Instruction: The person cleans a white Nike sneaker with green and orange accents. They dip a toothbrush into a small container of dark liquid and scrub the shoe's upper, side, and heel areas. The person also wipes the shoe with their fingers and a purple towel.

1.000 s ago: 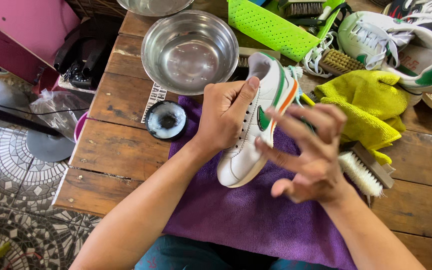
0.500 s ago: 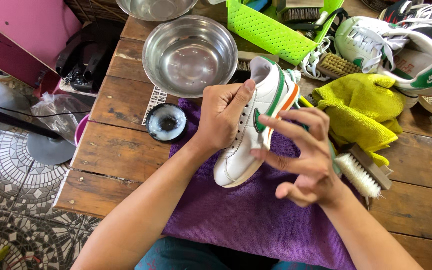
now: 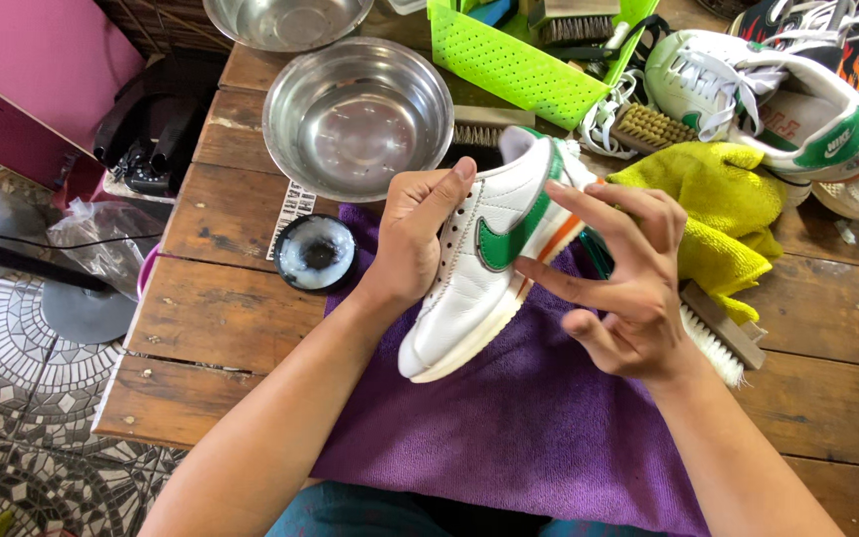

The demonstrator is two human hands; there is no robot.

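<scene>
Left hand (image 3: 415, 239) fingers grip white sneaker (image 3: 479, 268); right hand (image 3: 628, 288) fingers spread; wooden table (image 3: 221, 328).

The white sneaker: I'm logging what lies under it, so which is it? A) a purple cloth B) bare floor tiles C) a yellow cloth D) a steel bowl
A: the white sneaker, held in the left hand, hangs over the purple cloth spread on the wooden table.

Left of the left grip (image 3: 412, 239), bare counter (image 3: 221, 318) lies open; an open tin (image 3: 316, 253) and steel bowl (image 3: 358, 117) crowd just beyond it.
</scene>
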